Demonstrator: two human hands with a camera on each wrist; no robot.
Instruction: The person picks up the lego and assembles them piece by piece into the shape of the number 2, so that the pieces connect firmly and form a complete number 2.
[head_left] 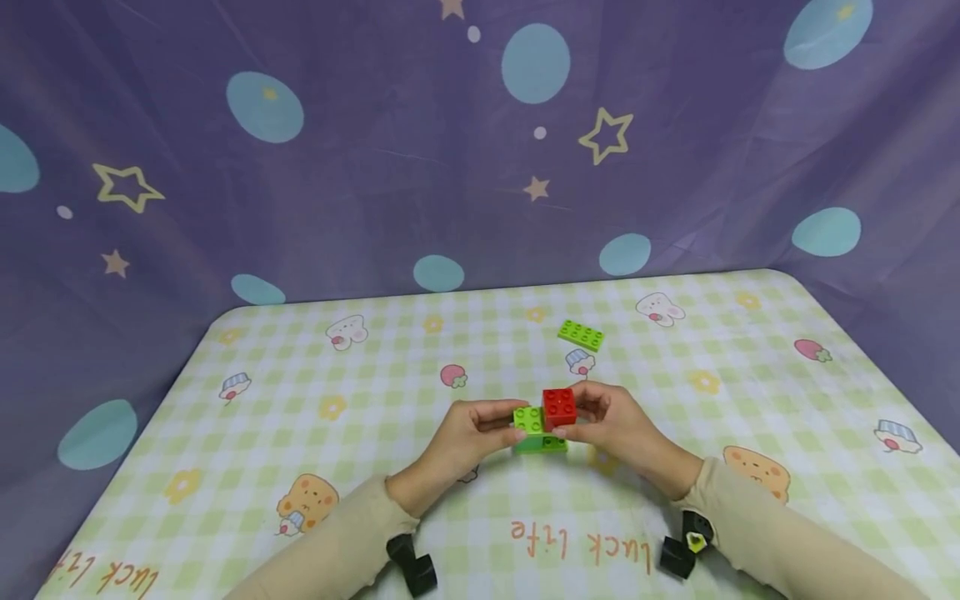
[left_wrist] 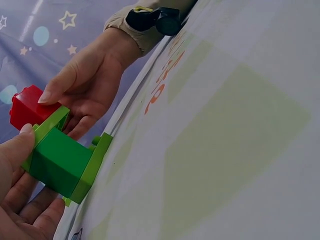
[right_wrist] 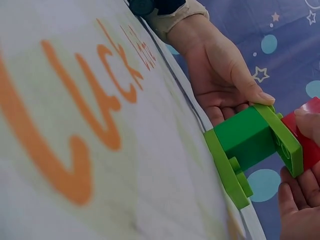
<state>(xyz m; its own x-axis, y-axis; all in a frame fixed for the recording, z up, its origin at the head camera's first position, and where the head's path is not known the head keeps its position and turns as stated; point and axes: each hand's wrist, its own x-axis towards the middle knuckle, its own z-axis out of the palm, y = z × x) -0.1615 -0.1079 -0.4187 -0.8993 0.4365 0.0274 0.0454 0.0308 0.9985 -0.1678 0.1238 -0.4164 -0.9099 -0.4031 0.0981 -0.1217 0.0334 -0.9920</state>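
Note:
In the head view a small block stack stands on the table. At its base lies a light green plate (right_wrist: 226, 170) carrying a dark green brick (left_wrist: 61, 159). A second light green plate (head_left: 528, 418) tops the brick and overhangs it to the right. Over that overhang sits a red brick (head_left: 559, 408), right at the plate's studded side. My left hand (head_left: 471, 435) pinches the left end of the stack, thumb on the upper plate's edge. My right hand (head_left: 617, 423) grips the red brick between thumb and fingers.
Farther back on the table lies a separate light green studded plate (head_left: 581, 335). The checked tablecloth (head_left: 390, 358) has printed animals and fruit. Behind the table's far edge hangs a purple curtain (head_left: 375, 200).

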